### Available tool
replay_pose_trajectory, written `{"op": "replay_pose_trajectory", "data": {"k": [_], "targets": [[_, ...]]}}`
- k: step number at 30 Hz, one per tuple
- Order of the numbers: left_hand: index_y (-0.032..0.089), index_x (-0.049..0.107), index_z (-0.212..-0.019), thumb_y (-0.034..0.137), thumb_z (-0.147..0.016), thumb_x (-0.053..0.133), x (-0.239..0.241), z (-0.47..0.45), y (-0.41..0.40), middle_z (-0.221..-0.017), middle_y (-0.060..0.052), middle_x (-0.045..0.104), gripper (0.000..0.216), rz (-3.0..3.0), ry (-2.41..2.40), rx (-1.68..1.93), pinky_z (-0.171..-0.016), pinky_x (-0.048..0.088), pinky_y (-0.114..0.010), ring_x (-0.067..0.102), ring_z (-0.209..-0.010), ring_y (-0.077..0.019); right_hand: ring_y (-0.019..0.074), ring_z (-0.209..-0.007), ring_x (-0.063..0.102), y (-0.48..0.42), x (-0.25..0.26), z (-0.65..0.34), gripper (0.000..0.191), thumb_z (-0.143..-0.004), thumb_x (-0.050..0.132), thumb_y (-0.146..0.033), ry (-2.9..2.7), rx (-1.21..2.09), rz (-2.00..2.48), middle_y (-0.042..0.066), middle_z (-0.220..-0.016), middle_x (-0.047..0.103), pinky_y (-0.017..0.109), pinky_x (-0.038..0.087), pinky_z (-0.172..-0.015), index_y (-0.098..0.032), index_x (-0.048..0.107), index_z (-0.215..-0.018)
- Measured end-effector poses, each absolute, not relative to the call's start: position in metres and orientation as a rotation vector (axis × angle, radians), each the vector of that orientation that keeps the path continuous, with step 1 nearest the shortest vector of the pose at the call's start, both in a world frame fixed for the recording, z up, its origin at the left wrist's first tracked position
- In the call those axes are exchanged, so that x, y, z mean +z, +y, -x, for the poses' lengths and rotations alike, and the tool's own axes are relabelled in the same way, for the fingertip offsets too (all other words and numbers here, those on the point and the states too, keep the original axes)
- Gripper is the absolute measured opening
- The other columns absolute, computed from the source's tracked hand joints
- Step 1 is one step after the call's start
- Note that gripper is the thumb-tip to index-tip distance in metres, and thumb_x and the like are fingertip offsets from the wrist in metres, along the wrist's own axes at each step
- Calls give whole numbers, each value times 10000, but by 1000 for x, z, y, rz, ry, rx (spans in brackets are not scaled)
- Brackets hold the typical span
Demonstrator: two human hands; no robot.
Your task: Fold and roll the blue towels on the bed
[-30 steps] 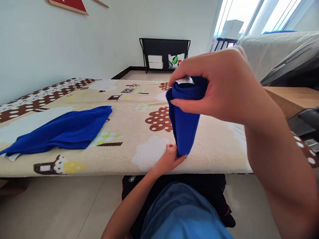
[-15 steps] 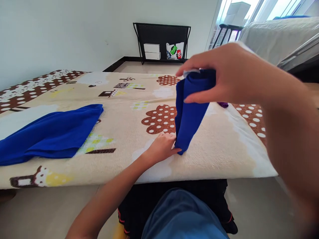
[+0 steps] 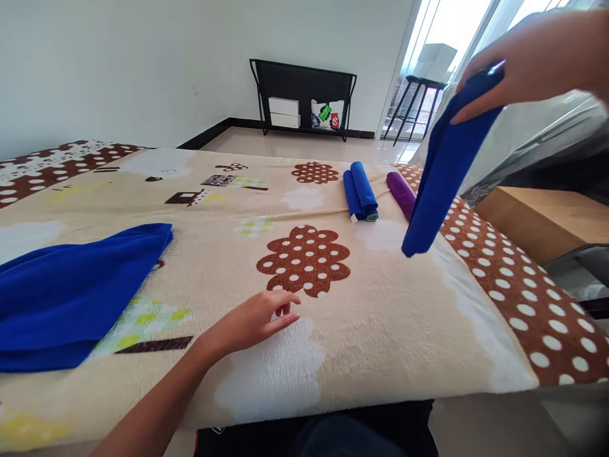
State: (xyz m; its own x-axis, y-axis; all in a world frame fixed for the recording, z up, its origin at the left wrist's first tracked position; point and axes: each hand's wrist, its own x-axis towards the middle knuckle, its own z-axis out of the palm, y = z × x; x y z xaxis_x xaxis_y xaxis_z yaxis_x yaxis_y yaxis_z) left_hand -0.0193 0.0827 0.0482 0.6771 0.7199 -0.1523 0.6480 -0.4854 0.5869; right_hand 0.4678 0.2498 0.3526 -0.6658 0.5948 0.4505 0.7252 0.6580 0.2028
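Observation:
My right hand (image 3: 533, 63) grips the top end of a folded blue cloth (image 3: 450, 171) at the upper right. The cloth hangs slanting in the air over the right part of the patterned blanket (image 3: 394, 330). Just above the blanket, near the brown spotted flower print, is my left hand (image 3: 261, 320), with its fingers loosely bent and apart and nothing in them. Further back lie a rolled blue cloth (image 3: 360, 190) with a small white tag and a purple cloth roll (image 3: 400, 192), partly hidden by the held cloth. A loose blue cloth (image 3: 80, 292) spreads at the left.
A black rack (image 3: 304, 82) with white boxes (image 3: 284, 113) stands against the far wall. At the right are a dark stool (image 3: 421, 82), plastic-covered furniture and a wooden surface (image 3: 547, 212). The blanket's front edge runs close to my body.
My right hand has lifted the blue cloth up and to the right. My left hand has let go of its lower end. The rolled blue cloth behind has come into view.

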Motion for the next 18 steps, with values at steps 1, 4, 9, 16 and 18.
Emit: {"op": "replay_pose_trajectory", "data": {"k": [1, 4, 9, 16, 18], "targets": [[224, 653, -1180, 449, -985, 494, 48, 22, 82, -975, -38, 692, 336, -2257, 1052, 162, -829, 473, -320, 642, -882, -187, 123, -1023, 675, 263, 349, -472, 467, -763, 674, -651, -2520, -690, 1058, -29, -645, 623, 169, 434, -686, -204, 699, -629], [239, 665, -1169, 461, -991, 482, 48, 31, 79, -1002, -38, 700, 338, -2224, 1083, 222, -852, 487, -317, 651, -895, -183, 203, -1059, 658, 283, 317, -472, 662, -816, 498, -734, -2248, -1051, 1173, 30, -874, 698, 270, 410, -731, -114, 720, -750], [275, 668, -1209, 474, -994, 481, 39, 57, 73, -1136, -37, 712, 348, -2170, 1139, 322, -924, 516, -301, 676, -976, -183, 162, -1061, 600, 277, 188, -458, 506, -1074, 294, -361, -2178, -1160, 1686, 184, -1187, 635, 289, 356, -783, -26, 658, -1182], [309, 720, -1075, 517, -931, 534, 17, 146, 83, -1154, 5, 734, 315, -2219, 1577, 494, -921, 534, -288, 689, -1045, -218, 190, -885, 538, 250, 7, -463, 245, -951, 466, -146, -2332, -938, 1939, 148, -1052, 653, 302, 314, -754, -128, 670, -1084], [317, 705, -1063, 512, -924, 519, 10, 183, 84, -1171, 6, 722, 304, -2301, 1841, 559, -989, 504, -364, 658, -1117, -256, 218, -928, 531, 247, -11, -475, 313, -964, 404, -154, -2307, -922, 2005, 171, -1124, 630, 322, 317, -782, -123, 645, -1163]]}}
